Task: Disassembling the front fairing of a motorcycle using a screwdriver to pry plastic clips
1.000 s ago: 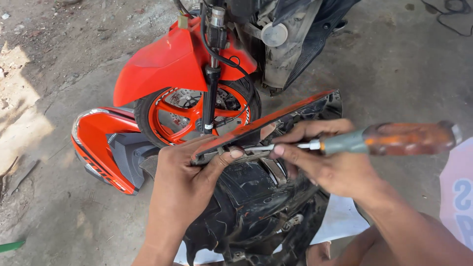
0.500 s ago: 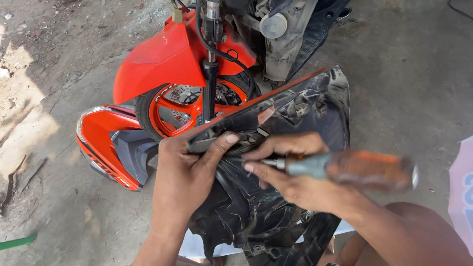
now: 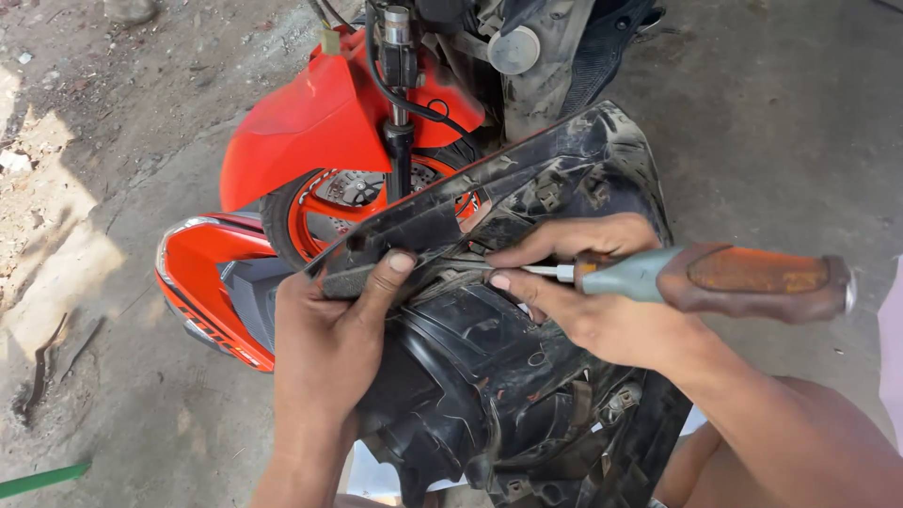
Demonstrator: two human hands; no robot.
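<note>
Your left hand (image 3: 324,343) is clenched on the upper edge of the black plastic fairing panel (image 3: 489,376), thumb on top. At 3 o'clock of it, your right hand (image 3: 588,301) grips the screwdriver (image 3: 715,277), whose shaft lies horizontal, tip on the panel. The red front wheel (image 3: 329,212) sits close at 12; open concrete floor (image 3: 809,141) lies at 2.

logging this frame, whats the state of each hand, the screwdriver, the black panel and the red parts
left hand: gripping the panel's top edge
right hand: holding the screwdriver by its shaft
screwdriver: level, tip against the panel
black plastic panel: off the bike, inner side up
red fender: mounted over the wheel
red side cover: lying on the ground
</note>
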